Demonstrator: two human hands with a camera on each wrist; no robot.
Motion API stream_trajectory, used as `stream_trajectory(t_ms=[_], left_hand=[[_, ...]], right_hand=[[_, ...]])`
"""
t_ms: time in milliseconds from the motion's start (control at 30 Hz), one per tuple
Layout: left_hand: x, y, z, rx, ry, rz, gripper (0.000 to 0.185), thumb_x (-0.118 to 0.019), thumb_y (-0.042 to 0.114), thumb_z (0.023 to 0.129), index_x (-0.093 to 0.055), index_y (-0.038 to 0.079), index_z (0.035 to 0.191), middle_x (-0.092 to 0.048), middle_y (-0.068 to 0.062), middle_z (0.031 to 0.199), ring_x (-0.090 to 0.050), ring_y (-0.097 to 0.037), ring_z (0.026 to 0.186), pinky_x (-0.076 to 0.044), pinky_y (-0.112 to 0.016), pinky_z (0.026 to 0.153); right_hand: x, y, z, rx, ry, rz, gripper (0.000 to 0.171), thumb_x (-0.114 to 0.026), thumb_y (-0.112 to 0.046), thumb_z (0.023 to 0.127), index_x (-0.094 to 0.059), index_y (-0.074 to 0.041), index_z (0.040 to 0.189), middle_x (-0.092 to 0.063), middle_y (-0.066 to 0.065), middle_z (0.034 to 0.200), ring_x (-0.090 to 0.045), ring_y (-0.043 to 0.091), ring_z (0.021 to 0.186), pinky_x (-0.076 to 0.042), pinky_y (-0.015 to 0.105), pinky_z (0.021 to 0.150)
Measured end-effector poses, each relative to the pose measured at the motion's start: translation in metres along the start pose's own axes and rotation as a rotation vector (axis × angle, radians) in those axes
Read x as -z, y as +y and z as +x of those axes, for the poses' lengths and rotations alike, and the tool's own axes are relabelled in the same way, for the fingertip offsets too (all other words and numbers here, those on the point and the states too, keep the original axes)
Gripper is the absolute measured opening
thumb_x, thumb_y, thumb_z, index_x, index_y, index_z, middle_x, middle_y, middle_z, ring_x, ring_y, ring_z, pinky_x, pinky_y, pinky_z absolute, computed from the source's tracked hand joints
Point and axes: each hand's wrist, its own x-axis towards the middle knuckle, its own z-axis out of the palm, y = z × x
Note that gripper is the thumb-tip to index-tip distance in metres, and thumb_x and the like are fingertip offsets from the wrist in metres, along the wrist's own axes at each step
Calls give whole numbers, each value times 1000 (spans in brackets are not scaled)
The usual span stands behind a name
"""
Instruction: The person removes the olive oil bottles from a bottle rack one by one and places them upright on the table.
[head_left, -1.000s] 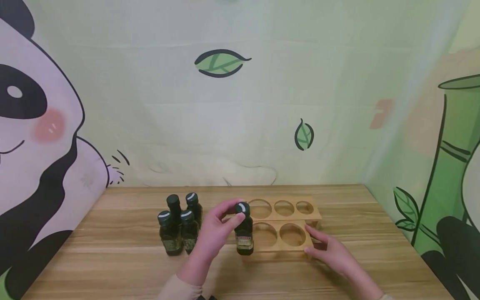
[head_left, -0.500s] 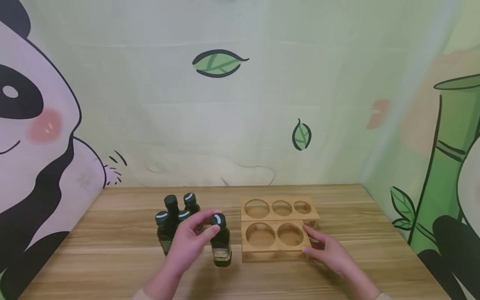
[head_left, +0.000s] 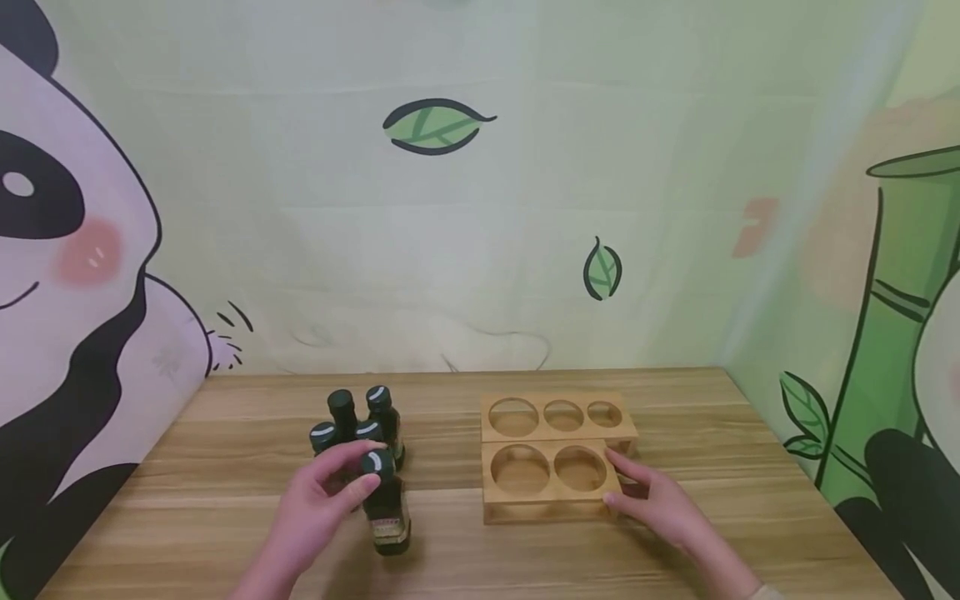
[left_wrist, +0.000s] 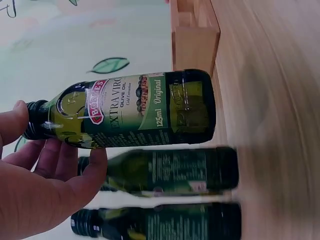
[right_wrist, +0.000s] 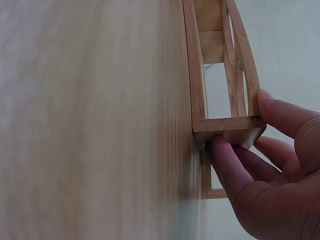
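My left hand (head_left: pixel 317 498) pinches a dark green olive oil bottle (left_wrist: pixel 130 110) at its black cap and neck. This bottle (head_left: pixel 387 518) is upright, left of the wooden rack, and its base looks slightly above the table. Several similar bottles (head_left: pixel 342 408) stand in a group behind the left hand, partly hidden by it. The two-level wooden rack (head_left: pixel 555 442) has round holes, all without bottles. My right hand (head_left: pixel 660 504) grips the rack's right end, thumb on the top edge and fingers against the end piece (right_wrist: pixel 230 132) in the right wrist view.
The wood-grain table (head_left: pixel 450 567) meets a printed backdrop (head_left: pixel 300 250) along its back edge. Bare tabletop lies between the bottle group and the rack, and right of the rack.
My left hand has carried the olive oil bottle leftward and nearer, from beside the rack to in front of the bottle group. The right hand keeps its hold on the rack.
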Motion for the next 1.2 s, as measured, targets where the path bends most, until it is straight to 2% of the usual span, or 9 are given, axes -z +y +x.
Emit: stream_trajectory(t_ms=[333,767,1100,1200], left_hand=[[19,-8,-5,104,29,26,34,-74,12,89,-68,6,122,-68,-11,114,-62,-9,101,-53,-23,82],[32,-22,-7,105,77,95,38,-75,12,89,-67,4,124,-67,-14,118,-60,-1,102,-51,-19,84],[44,-27,-6,166,66,130,41,-74,14,90,-65,3,128,-63,-16,128,-58,4,101,-49,-18,83],[46,-26,-6,165,56,136,41,-74,16,90,-65,4,128,-64,-15,127,-58,3,101,-49,-18,84]], right_hand=[[0,1,0,6,-2,17,69,-78,-14,86,-45,-1,146,-41,32,145,-61,39,113,-54,39,90],[-1,-1,0,14,6,0,69,-78,-15,86,-46,-2,145,-41,31,145,-60,40,115,-53,40,91],[-1,0,0,27,-4,2,69,-77,-14,86,-44,0,146,-40,32,146,-60,42,115,-53,39,90],[-1,0,0,23,-2,14,69,-77,-12,86,-45,0,146,-40,31,146,-60,42,114,-53,39,90]])
